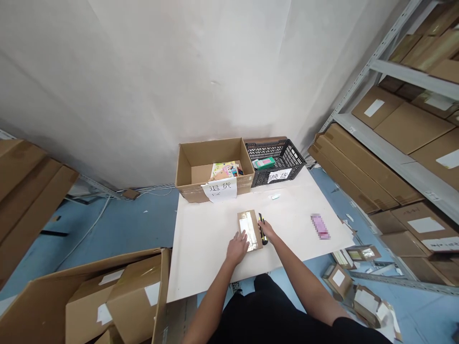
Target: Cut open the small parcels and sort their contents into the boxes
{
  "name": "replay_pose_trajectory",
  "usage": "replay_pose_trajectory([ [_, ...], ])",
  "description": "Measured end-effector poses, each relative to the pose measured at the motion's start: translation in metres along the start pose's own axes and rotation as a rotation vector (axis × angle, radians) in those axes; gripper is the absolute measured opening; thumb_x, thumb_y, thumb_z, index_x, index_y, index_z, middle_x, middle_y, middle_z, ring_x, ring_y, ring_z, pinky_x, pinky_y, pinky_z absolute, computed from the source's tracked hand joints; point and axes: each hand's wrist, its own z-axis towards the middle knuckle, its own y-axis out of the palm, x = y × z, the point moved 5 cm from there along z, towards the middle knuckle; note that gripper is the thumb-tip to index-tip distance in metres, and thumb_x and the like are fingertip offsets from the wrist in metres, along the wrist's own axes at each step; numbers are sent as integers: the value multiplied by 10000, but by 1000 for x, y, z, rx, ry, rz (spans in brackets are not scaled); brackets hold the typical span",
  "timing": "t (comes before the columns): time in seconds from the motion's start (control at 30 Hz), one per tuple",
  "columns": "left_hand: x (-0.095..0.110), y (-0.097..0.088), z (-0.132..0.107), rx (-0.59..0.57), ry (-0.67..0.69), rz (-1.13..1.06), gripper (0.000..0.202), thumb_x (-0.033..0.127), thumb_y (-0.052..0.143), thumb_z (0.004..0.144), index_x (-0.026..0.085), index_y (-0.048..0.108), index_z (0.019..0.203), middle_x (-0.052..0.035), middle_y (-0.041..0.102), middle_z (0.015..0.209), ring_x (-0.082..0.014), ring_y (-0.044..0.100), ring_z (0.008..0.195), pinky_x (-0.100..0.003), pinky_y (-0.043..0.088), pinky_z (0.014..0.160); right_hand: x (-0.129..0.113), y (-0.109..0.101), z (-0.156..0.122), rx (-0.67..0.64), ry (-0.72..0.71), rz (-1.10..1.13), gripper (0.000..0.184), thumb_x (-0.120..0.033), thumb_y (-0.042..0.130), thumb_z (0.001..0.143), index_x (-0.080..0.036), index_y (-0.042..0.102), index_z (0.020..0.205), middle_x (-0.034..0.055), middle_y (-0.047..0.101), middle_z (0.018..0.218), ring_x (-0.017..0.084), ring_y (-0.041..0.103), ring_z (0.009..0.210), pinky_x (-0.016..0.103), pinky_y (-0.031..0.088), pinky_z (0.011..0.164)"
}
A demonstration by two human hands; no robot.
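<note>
A small cardboard box (254, 217) with a white label and shiny tape lies flat on the white table (204, 253) in front of me. My left hand (237, 246) rests on the box's lower left part, fingers laid out flat over the label. Beside the box's right edge, my right hand (266, 229) is closed round a black and yellow utility knife (264, 239). The knife's tip points away from me. Whether its blade touches the box, I cannot tell.
At the table's back stand an open cardboard carton (190, 191) with colourful packets and a black plastic crate (294, 165) with a green box. A pink blurred item (320, 226) lies to the right. A large carton of parcels (161, 286) stands left; loaded shelves (390, 143) rise right.
</note>
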Motion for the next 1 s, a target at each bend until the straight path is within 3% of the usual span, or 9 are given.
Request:
replay_pose_trajectory([
  [0.1,-56,-13,-16,160,-204,-86,570,460,229,1062,247,644,1391,-35,469,1616,-283,406,1485,-443,379,1208,14,15,-13,-116,36,280,413,-630,485,962,-234,560,1048,115,739,1075,237,748,938,335,588,776],
  [0.2,-96,-9,-31,276,-421,-219,608,448,234,1052,162,505,1515,-113,427,1637,-266,398,1502,-432,351,1235,32,33,-20,-78,55,286,482,-690,537,899,-227,580,1025,120,729,1100,254,726,1012,348,582,823],
  [0.4,-77,36,-15,191,-268,-330,860,414,548,882,151,235,1639,-121,137,1739,-311,4,1608,-519,120,1309,47,83,-34,-133,-34,255,649,-805,574,790,-220,644,1062,99,743,1118,283,687,1119,382,536,976],
  [0.5,-67,51,-4,189,-211,-432,929,465,587,866,177,184,1651,-111,44,1750,-304,-101,1596,-541,50,1306,34,75,-39,-91,-73,272,710,-834,577,770,-229,654,1133,104,738,1190,304,669,1176,411,511,1029],
  [0.6,-75,61,1,227,-238,-670,972,528,585,885,189,111,1662,-114,45,1753,-283,-40,1607,-504,105,1308,12,54,-47,-93,-130,241,723,-834,629,745,-217,678,1119,120,741,1199,325,643,1231,444,472,1083],
  [0.73,-108,73,-5,129,-457,-816,873,494,633,869,234,278,1624,-128,302,1697,-312,247,1574,-468,257,1279,-4,57,-59,-252,-121,293,680,-782,700,743,-217,679,1121,125,751,1174,321,665,1199,441,529,1008],
  [0.87,-129,42,-13,254,-491,-735,785,454,542,927,226,268,1626,-123,295,1699,-291,237,1580,-461,236,1289,2,82,-66,-219,-73,355,594,-744,685,781,-234,664,1084,130,737,1201,305,705,1098,390,597,810],
  [0.93,-122,10,-10,359,-360,-585,747,464,499,950,231,279,1624,-95,260,1715,-264,211,1590,-434,240,1289,4,87,-68,-177,-84,345,569,-735,678,791,-233,653,1058,128,741,1178,282,722,1018,360,596,752],
  [1.0,-105,-16,0,326,-191,-412,818,506,568,907,255,273,1629,-65,201,1736,-293,184,1595,-461,276,1270,3,86,-67,-164,-100,291,581,-744,688,770,-224,631,1023,117,753,1098,249,729,877,332,584,681],
])
